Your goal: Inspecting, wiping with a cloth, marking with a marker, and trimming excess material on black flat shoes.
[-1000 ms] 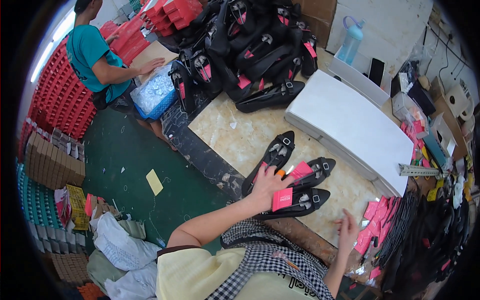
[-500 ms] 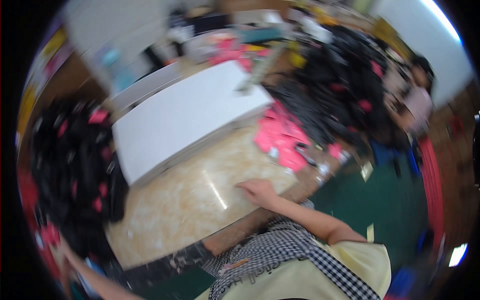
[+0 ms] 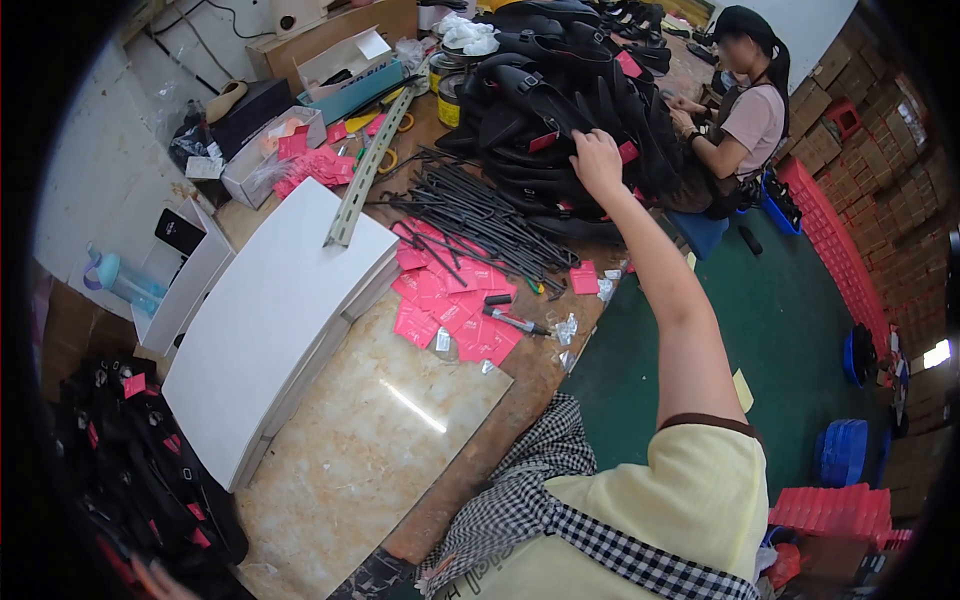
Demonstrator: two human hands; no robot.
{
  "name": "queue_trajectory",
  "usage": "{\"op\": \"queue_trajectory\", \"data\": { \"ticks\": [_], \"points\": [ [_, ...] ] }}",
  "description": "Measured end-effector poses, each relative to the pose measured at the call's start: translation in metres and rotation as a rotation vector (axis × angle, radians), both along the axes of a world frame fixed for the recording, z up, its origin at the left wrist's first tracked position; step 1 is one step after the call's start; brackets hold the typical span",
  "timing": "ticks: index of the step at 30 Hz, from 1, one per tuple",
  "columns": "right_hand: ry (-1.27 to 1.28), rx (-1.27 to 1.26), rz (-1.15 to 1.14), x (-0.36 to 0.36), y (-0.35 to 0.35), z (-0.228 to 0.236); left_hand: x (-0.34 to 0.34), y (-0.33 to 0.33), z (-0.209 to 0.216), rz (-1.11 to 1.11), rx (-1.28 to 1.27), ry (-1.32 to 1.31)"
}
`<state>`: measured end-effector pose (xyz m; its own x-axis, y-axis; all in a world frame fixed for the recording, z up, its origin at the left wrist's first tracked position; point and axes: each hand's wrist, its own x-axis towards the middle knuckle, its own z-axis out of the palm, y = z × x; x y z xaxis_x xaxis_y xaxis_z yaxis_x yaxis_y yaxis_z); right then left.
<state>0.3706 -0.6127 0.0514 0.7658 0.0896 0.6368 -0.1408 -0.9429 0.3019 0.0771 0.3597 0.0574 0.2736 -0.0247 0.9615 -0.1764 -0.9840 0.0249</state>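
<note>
Marble-patterned table (image 3: 380,450) fills the middle of my view, crowded along its far edge. At the far right corner of the table I see a tall heap of black shoes (image 3: 560,100), some with pink tags tucked in. My right hand (image 3: 597,160) is stretched out to that heap and rests on its near side, fingers curled onto a black shoe; I cannot tell whether they have closed on it. Just below the heap lies a bundle of thin black rods (image 3: 470,215), and beside those a spread of pink tags (image 3: 450,305) with a dark marker pen (image 3: 515,320) on top. A stack of white boards (image 3: 270,320) runs along the left part of the table, with a long metal rail (image 3: 365,170) lying across its far end. At the near left corner sits another pile of black shoes (image 3: 140,470). My left hand (image 3: 160,580) barely shows at the bottom edge, too blurred to judge its grip. Across from the heap, another person (image 3: 745,110) sits working on it.
</note>
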Motion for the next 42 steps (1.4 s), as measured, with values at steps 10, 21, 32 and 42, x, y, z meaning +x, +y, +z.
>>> {"op": "queue_trajectory", "data": {
  "ticks": [10,21,32,42],
  "points": [
    [0.591,0.961,0.956,-0.107,0.183,0.037,0.142,-0.564,-0.034,-1.283,-1.584,1.160],
    [0.037,0.685,-0.261,-0.015,-0.112,-0.011,0.074,-0.482,-0.030,-0.666,-1.961,1.066],
    [0.656,0.689,1.050,-0.243,0.338,-0.082,-0.057,-0.385,-0.095,-0.334,-2.072,0.699],
    [-0.010,0.655,0.425,-0.079,0.085,-0.042,-0.043,-0.415,-0.049,0.285,-0.587,0.948]
  ]
}}
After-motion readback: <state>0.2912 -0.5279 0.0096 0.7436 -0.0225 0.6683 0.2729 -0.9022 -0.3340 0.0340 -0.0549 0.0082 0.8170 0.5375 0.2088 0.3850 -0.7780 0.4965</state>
